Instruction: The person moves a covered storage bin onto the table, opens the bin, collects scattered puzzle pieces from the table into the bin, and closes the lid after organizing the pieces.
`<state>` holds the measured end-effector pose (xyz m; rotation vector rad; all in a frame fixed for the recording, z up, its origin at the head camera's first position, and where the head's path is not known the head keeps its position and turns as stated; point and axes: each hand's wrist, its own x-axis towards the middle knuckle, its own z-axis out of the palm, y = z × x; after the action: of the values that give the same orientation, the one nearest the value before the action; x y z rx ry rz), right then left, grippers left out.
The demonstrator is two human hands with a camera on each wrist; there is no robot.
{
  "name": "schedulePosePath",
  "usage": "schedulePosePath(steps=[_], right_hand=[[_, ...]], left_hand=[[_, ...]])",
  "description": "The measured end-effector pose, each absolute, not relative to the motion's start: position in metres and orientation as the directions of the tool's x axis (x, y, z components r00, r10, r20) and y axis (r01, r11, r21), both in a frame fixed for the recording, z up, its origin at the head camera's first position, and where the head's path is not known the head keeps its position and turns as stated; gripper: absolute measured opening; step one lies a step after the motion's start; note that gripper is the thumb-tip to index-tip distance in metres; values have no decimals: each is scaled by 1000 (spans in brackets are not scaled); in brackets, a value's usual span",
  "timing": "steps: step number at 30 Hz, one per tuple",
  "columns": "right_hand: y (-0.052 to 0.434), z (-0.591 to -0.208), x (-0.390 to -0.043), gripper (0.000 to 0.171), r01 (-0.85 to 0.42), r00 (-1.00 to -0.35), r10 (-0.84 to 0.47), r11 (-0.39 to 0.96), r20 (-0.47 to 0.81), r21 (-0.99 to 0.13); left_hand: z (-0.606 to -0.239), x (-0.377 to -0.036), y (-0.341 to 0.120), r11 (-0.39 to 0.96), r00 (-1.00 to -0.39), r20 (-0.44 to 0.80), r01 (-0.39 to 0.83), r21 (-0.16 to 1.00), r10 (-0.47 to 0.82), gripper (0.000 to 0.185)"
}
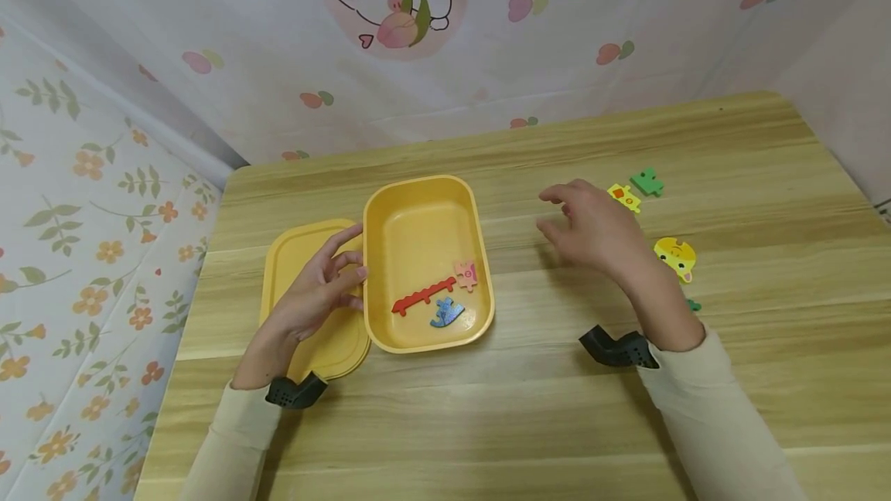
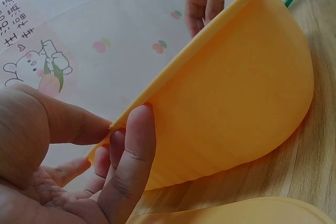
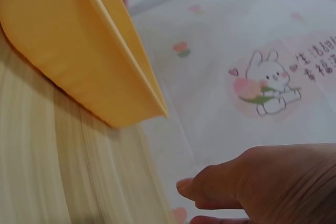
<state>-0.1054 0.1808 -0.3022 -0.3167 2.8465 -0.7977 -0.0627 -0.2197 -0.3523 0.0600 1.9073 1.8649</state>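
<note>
Fingers of left hand [image 1: 313, 296] touch yellow box [image 1: 418, 199] rim — right hand [image 1: 592, 230] relaxed, empty.

The left hand [image 2: 63, 171] touches the yellow box [image 2: 247, 93] rim with its fingers [image 2: 131, 150].

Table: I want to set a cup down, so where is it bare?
Bare along the front edge of the table and behind the yellow box. Crowded at the right, around the puzzle pieces and right hand.
</note>
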Motion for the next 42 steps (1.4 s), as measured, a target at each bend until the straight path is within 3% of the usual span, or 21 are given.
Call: schedulePosePath(steps=[19, 42], right_hand=[[200, -318, -114, 47, -110, -979, -179, 864, -96, -492], [208, -337, -121, 33, -99, -981, -164, 884, -107, -456]], left_hand=[[-354, -65, -219, 84, -889, -305, -294, 952, 343, 73], [-354, -64, -220, 82, -889, -302, -292, 953, 344, 74]])
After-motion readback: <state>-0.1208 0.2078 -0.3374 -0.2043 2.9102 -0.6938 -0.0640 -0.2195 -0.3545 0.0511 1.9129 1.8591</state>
